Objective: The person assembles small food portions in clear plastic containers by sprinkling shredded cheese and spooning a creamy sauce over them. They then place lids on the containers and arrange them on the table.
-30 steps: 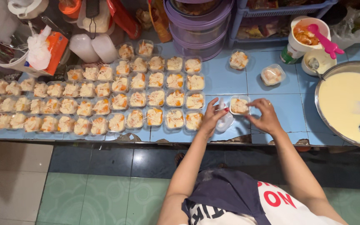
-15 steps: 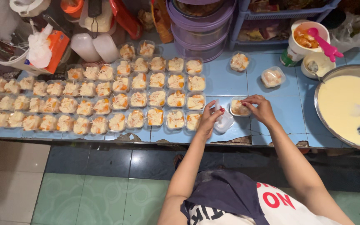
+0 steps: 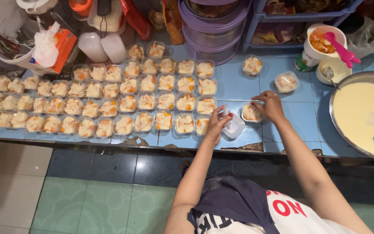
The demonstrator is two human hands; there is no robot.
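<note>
Fingers of the right hand [image 3: 270, 105] curl over a small clear dessert cup [image 3: 251, 112] at centre right of the frame, pinching its far rim and right side while the cup sits on the blue tiled table [image 3: 304, 117]. The left hand [image 3: 217, 124] is just left of it, fingers bent together around a clear plastic lid [image 3: 233, 127], which rests tilted on the table between the two hands, close to the cup but apart from it. Both forearms rise from the bottom of the frame and converge toward the middle, wrists bent slightly down.

Left of the hands, rows of filled cups [image 3: 109, 102] with pale and orange topping cover the table out to the left edge of the frame; the nearest one touches or almost touches the left hand's knuckles. Two more filled cups [image 3: 285, 82] stand apart above the right hand, with bare tile around them. To the right, a big metal bowl of cream batter [image 3: 360, 112] takes up the right edge of the frame, well clear of the right wrist. The table's front edge runs just below the lid, chipped there, leaving only a narrow strip of bare tile in front of the hands.
</note>
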